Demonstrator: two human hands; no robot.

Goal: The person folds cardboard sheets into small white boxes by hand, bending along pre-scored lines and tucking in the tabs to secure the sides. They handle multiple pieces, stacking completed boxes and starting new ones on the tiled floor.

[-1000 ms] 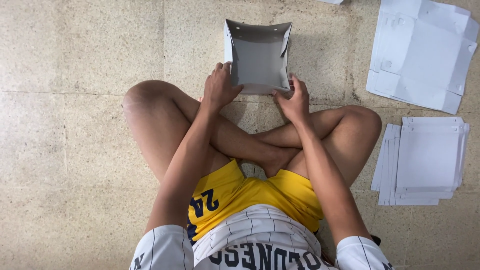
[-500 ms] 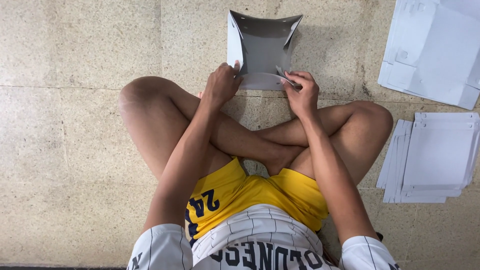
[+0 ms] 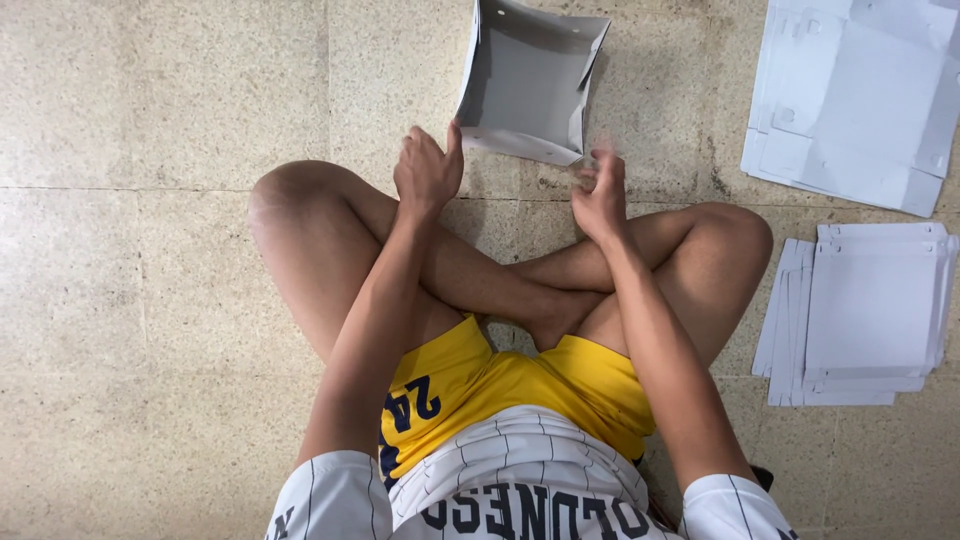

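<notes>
The half-folded grey box [image 3: 528, 85] lies on the floor [image 3: 150, 300]; the left hand [image 3: 428, 170] touches its near edge, the right hand [image 3: 600, 190] hovers empty, loosely curled; folding seems underway; the next move probably needs both hands gripping the near flap.

both hands [image 3: 428, 170] off the folded box [image 3: 528, 85], box farther away

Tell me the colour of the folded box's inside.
Grey inside the folded box, seen best in the head view.

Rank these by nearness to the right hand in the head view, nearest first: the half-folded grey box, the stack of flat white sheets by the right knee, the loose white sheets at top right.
From the right hand:
1. Half-folded grey box, just ahead of the fingertips on the floor.
2. Loose white sheets, ahead and off to the right.
3. Stack of flat white sheets, beyond the right knee; its gap from the hand is only slightly greater.
</notes>
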